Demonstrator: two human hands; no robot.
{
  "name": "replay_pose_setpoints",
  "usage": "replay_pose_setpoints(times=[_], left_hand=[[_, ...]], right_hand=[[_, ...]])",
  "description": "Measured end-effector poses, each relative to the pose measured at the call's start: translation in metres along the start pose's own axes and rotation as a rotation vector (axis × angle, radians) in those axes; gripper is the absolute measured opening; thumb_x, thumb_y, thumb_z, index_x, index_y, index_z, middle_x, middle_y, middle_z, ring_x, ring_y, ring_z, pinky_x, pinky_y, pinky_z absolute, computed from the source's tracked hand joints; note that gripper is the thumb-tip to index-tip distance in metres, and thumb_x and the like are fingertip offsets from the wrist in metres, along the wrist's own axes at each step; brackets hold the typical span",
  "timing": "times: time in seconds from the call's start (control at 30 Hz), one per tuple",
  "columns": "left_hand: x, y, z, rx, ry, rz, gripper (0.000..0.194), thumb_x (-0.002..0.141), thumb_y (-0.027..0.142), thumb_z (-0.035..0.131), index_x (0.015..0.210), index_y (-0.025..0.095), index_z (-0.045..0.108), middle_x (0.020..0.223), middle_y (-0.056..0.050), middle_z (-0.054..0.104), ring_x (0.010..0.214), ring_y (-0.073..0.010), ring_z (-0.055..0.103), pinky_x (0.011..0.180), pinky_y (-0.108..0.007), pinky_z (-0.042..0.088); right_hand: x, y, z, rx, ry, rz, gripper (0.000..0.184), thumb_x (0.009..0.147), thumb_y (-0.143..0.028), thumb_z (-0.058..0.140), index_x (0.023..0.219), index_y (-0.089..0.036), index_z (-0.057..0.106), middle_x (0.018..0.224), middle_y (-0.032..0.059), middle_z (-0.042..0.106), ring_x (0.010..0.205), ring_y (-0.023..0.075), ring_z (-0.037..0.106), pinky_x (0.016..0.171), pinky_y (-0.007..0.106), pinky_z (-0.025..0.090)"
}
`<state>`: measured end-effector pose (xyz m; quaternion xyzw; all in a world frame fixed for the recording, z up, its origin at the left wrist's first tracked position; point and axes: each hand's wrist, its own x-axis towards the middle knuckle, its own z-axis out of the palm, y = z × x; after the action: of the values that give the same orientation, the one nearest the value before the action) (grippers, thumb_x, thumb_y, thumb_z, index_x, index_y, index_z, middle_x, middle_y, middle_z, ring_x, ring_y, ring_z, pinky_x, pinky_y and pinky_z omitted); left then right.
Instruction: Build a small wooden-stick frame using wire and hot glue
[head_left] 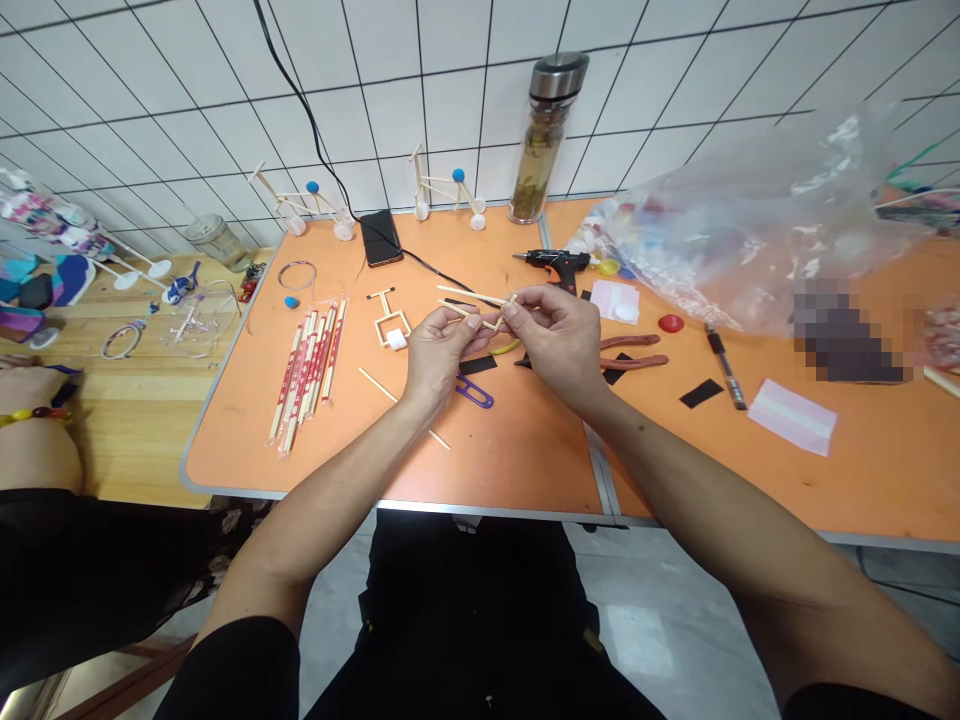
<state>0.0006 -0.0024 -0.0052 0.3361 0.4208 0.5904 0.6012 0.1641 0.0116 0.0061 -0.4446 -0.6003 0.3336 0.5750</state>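
Observation:
Both my hands meet over the middle of the orange table (525, 460), pinching a small frame of thin wooden sticks (476, 296). My left hand (442, 350) grips its lower left side. With thumb and fingertips, my right hand (556, 335) holds the right end, where short pieces join. Fingers hide part of the joints. Below my hands lie a purple plastic clip-like piece (474, 391) and a black strip (478, 366). Left of them rests another stick frame (390, 322) with a white block. A loose stick (377, 384) passes under my left forearm.
Wrapped chopsticks (307, 375) lie left. Two stick models with blue balls (457, 176), a phone (380, 238) and a glass bottle (547, 140) line the back. A glue gun (555, 265), red-handled pliers (634, 352), a pen (725, 367) and a plastic bag (735, 220) are right.

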Motion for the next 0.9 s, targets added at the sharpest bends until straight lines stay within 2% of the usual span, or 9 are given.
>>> replay_pose_setpoints(times=[0.23, 0.5, 0.73, 0.9], left_hand=[[0.0002, 0.0004, 0.0004, -0.005, -0.008, 0.002, 0.031, 0.092, 0.037, 0.102, 0.100, 0.021, 0.076, 0.103, -0.007, 0.093, 0.095, -0.0211, 0.091, 0.096, -0.034, 0.072], [-0.0009, -0.0007, 0.0001, -0.008, -0.014, 0.018, 0.028, 0.093, 0.036, 0.101, 0.100, 0.022, 0.077, 0.102, -0.005, 0.093, 0.094, -0.0202, 0.091, 0.094, -0.033, 0.072], [-0.0010, 0.0006, 0.0013, -0.014, 0.008, -0.001, 0.024, 0.095, 0.032, 0.099, 0.098, 0.022, 0.077, 0.100, -0.005, 0.092, 0.093, -0.0204, 0.091, 0.097, -0.035, 0.072], [-0.0014, -0.0001, 0.0010, -0.008, 0.000, 0.007, 0.023, 0.095, 0.032, 0.098, 0.098, 0.022, 0.077, 0.100, -0.004, 0.093, 0.094, -0.0194, 0.091, 0.094, -0.032, 0.072]], right_hand=[[-0.0003, -0.0013, -0.0002, 0.003, 0.006, -0.016, 0.033, 0.096, -0.056, 0.087, 0.089, -0.026, 0.076, 0.084, 0.0025, 0.080, 0.076, 0.0225, 0.080, 0.073, 0.036, 0.066], [0.0001, -0.0014, -0.0001, -0.017, 0.005, -0.009, 0.040, 0.095, -0.064, 0.087, 0.088, -0.027, 0.076, 0.084, 0.0028, 0.079, 0.077, 0.0230, 0.079, 0.072, 0.036, 0.065], [-0.0002, -0.0018, -0.0001, -0.012, -0.001, -0.012, 0.038, 0.096, -0.062, 0.087, 0.088, -0.027, 0.076, 0.085, 0.0023, 0.080, 0.078, 0.0233, 0.080, 0.072, 0.036, 0.066], [-0.0004, -0.0025, -0.0008, -0.025, -0.004, -0.018, 0.035, 0.097, -0.059, 0.087, 0.088, -0.026, 0.076, 0.084, 0.0017, 0.079, 0.077, 0.0224, 0.080, 0.072, 0.036, 0.065]])
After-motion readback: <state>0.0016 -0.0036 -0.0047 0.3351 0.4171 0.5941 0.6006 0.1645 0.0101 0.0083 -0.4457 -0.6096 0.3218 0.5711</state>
